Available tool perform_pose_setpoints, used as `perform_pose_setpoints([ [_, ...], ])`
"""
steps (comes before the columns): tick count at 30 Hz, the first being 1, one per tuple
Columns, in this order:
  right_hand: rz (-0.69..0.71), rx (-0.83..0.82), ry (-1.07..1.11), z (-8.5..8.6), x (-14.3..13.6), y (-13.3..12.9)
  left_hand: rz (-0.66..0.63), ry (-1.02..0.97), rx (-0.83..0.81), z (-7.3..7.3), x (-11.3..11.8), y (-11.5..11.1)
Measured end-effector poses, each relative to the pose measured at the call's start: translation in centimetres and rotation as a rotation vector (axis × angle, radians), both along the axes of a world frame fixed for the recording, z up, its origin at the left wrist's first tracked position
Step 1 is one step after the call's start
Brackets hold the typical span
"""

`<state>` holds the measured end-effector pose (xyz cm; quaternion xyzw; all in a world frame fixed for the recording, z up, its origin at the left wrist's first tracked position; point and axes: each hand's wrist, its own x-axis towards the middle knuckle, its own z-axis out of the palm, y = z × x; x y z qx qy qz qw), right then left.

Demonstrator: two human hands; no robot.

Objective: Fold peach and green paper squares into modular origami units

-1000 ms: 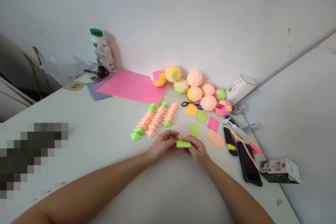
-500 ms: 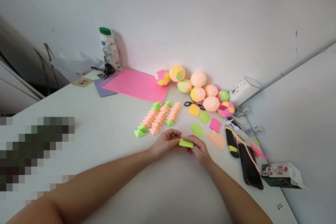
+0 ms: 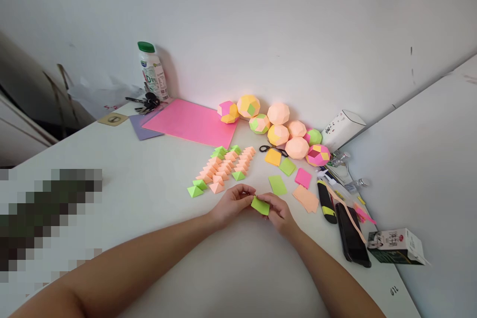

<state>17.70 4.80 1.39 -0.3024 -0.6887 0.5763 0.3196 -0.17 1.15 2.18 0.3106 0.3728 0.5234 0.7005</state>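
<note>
A small green paper piece [image 3: 260, 205] is held between my two hands above the white table, its face tilted. My left hand [image 3: 234, 204] pinches its left edge with thumb and fingers. On the other side, my right hand [image 3: 278, 212] grips the right part, its lower fingers partly hidden behind the paper. Just beyond my hands lie rows of folded peach and green paper units [image 3: 217, 169]. A green sheet [image 3: 278, 185], a peach stack [image 3: 306, 198], a pink stack [image 3: 303, 177] and a yellow stack [image 3: 273, 157] lie to the right.
Several paper balls [image 3: 278, 113] rest along the wall, with black scissors [image 3: 267, 149] before them. A pink sheet [image 3: 192, 121], keys [image 3: 149, 102] and a bottle [image 3: 152, 72] are at the back left. A cutter [image 3: 327, 201], phone [image 3: 352, 233] and milk carton [image 3: 397, 246] are at right.
The green paper has turned from nearly level to a slanted angle between my hands, showing more of its face. The whole view has shifted slightly.
</note>
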Motion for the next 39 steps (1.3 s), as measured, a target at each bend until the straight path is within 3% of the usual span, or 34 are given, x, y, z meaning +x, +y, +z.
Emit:
perform_pose_setpoints([
  [19, 0.004, -0.017, -0.005, -0.3, -0.1, -0.1, -0.051, 0.000, 0.043, -0.3, 0.2, 0.1],
  [29, 0.097, -0.096, 0.038, 0.5, -0.2, -0.3, -0.048, 0.100, 0.056, -0.6, 0.4, 0.2],
  [34, 0.026, -0.043, -0.065, 0.4, 0.2, -0.2, -0.074, 0.150, 0.083, -1.1, 0.4, 0.3],
  [39, 0.044, 0.024, -0.104, 0.3, 0.3, -0.1, -0.066, 0.135, 0.084, -0.7, 0.5, 0.1],
])
